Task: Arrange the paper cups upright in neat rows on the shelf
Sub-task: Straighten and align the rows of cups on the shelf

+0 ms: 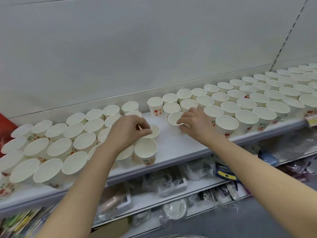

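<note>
On the shelf point(171, 148), each hand pinches an upright, mouth-up cup by its rim: left hand point(127, 133) one cup point(154, 131), right hand point(197, 122) another cup point(175, 121).

Cups point(247, 119) on shelf point(171, 145), gap mid-row.

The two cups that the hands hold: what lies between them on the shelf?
Head view: only bare white shelf lies between left-hand cup and right-hand cup.

- A lower shelf point(171, 201) holds the other things.
- Clear plastic bags point(164, 184) lie on it.
- A blue and yellow thing point(226, 174) lies right of the bags.
- A red thing point(6, 127) sits far up to the left.
</note>
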The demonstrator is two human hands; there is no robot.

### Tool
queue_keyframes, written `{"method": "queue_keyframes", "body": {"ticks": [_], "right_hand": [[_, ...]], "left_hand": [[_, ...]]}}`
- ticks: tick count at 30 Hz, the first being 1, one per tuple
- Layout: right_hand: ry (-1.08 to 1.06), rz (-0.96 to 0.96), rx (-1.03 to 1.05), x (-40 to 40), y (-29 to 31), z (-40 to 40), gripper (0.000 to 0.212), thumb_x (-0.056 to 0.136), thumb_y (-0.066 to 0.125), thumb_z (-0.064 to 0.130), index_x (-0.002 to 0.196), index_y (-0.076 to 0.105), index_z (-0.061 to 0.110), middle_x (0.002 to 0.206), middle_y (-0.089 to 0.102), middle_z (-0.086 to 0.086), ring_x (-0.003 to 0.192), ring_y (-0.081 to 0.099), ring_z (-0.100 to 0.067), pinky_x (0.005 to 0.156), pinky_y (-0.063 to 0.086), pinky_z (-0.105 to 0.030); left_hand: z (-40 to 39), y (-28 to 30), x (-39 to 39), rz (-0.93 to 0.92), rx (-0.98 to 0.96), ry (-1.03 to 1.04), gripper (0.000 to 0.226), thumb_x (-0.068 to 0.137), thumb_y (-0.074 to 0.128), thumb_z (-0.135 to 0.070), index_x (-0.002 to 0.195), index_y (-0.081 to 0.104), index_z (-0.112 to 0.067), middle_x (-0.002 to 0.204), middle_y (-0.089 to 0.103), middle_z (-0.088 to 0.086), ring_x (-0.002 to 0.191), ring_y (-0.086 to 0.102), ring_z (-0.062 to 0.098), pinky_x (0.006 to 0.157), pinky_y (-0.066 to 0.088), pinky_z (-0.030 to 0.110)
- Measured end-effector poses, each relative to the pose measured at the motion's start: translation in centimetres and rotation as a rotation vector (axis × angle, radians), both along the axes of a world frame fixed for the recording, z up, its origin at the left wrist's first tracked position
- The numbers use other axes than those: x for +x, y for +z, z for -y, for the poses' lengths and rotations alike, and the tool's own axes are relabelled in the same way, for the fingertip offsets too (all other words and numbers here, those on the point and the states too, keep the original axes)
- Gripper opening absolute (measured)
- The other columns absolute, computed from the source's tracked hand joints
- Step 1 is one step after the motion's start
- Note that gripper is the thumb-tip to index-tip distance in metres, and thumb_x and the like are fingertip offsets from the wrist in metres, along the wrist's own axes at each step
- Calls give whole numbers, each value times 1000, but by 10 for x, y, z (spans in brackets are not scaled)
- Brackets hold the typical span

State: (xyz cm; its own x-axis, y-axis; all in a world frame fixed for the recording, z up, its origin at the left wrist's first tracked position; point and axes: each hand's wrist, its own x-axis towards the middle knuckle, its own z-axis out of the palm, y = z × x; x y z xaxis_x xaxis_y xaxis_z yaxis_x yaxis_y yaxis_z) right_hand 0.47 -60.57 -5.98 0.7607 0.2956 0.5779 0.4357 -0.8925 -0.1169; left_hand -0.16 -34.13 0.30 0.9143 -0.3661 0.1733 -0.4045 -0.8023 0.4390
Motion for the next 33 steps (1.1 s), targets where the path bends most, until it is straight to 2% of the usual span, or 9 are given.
{"method": "queue_keyframes", "body": {"ticks": [3,5,8,12,18,23,29,33], "right_hand": [[10,81,79,-9,-3,-5,15,71,81,17,85,74,17,85,70,2,77,56,-29,67,42,-36],[79,105,109,-15,-2,-19,14,74,78,17,88,74,16,87,70,2,79,55,-26,68,40,-32],[206,30,111,-21,-3,-48,18,74,78,15,92,75,16,89,70,2,80,55,-25,66,43,-30],[269,-46,73,-19,-6,-67,10,76,76,14,85,75,18,83,71,4,74,52,-25,57,45,-34],[219,-58,64,-15,-2,-72,4,75,76,13,75,73,16,69,67,3,69,51,-24,53,46,-38],[160,-75,183,-36,13,-45,5,75,77,16,78,74,19,73,69,5,74,53,-22,60,43,-31],[73,-248,394,-66,42,21,9,77,77,17,85,77,21,84,72,6,84,53,-12,75,43,-31],[-7,-270,362,-76,41,63,9,78,75,19,86,76,23,83,71,6,83,52,-11,75,44,-34]], "left_hand": [[-1,-8,-38,59,80,-36,23,73,74,-56,84,72,-36,84,64,-19,81,55,3,68,48,30],[-1,-20,-52,151,173,-63,28,69,75,-58,85,71,-36,86,64,-18,86,52,8,67,45,30],[-1,-33,-58,257,256,-86,24,63,83,-49,76,71,-33,79,65,-14,83,55,16,58,42,28],[-5,-39,-57,315,222,-64,20,63,88,-36,67,69,-32,70,63,-13,74,55,18,49,43,29],[-6,-40,-62,307,193,-23,15,71,84,-35,72,69,-32,74,63,-15,78,53,16,52,40,27],[-3,-34,-76,283,96,39,10,77,77,-42,77,70,-35,76,61,-17,79,48,12,53,36,27],[21,-20,-78,200,-87,61,5,81,76,-37,81,71,-35,79,63,-19,81,51,7,67,46,35],[46,-15,-74,144,-188,78,8,80,78,-31,78,71,-33,78,66,-18,79,58,3,72,50,37]]}}
